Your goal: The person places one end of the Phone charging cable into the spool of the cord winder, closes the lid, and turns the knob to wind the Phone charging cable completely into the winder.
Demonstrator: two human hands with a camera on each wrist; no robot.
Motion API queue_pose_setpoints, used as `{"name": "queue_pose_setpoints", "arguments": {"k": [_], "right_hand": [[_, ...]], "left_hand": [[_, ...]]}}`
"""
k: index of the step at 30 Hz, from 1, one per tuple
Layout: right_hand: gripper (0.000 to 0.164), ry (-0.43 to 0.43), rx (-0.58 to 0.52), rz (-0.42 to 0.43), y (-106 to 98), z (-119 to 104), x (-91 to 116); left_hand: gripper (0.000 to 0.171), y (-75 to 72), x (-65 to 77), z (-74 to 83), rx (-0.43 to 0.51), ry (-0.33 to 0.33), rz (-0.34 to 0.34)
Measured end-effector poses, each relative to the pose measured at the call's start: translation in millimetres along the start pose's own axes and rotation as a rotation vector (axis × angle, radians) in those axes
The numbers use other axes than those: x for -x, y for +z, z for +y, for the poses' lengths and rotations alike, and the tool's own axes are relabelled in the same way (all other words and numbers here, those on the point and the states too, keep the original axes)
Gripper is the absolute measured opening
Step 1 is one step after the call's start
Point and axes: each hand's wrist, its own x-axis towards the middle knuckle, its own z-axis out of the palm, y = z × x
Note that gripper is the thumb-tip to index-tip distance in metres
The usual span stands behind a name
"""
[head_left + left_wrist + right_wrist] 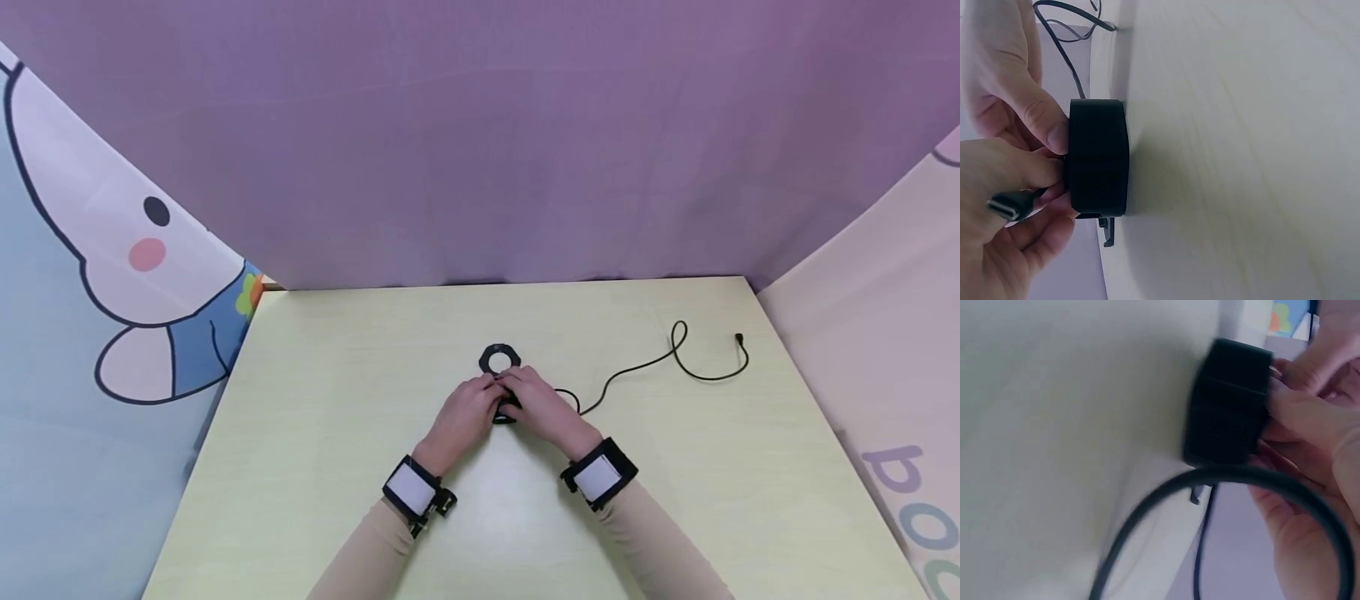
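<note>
A black octagonal case (1099, 159) stands on the table between both hands, its thick side wall facing the wrist cameras. From the case extends a black octagonal ring (499, 358), lying on the far side of the hands. My left hand (465, 412) bends over the case and pinches a black cable, whose metal-tipped plug (1010, 205) sticks out between the fingers. The right hand (543, 408) grips the case, thumb tip (1058, 137) at its upper rim. Curled fingers of both hands meet over the case and hide its inside.
The rest of the cable (637, 367) runs right across the pale table (337, 350), loops once and ends in a small connector (739, 337). A cable bend (1260, 475) arcs close before the right wrist camera. Purple cloth (480, 167) hangs behind the table.
</note>
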Motion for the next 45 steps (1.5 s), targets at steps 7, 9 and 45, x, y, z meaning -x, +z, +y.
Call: {"name": "queue_pose_setpoints", "arguments": {"k": [7, 9, 45], "right_hand": [[0.025, 0.002, -0.019, 0.030, 5, 2, -1], [0.020, 0.002, -0.024, 0.038, 5, 2, -1], [0.012, -0.084, 0.087, 0.001, 1, -2, 2]], "left_hand": [[0.009, -0.7, 2.6, -1.4, 0.070, -0.069, 0.025], [0.008, -1.0, 3.9, -1.8, 0.117, -0.119, 0.026], [0.007, -2.5, 10.5, -10.7, 0.084, -0.320, -0.059]]}}
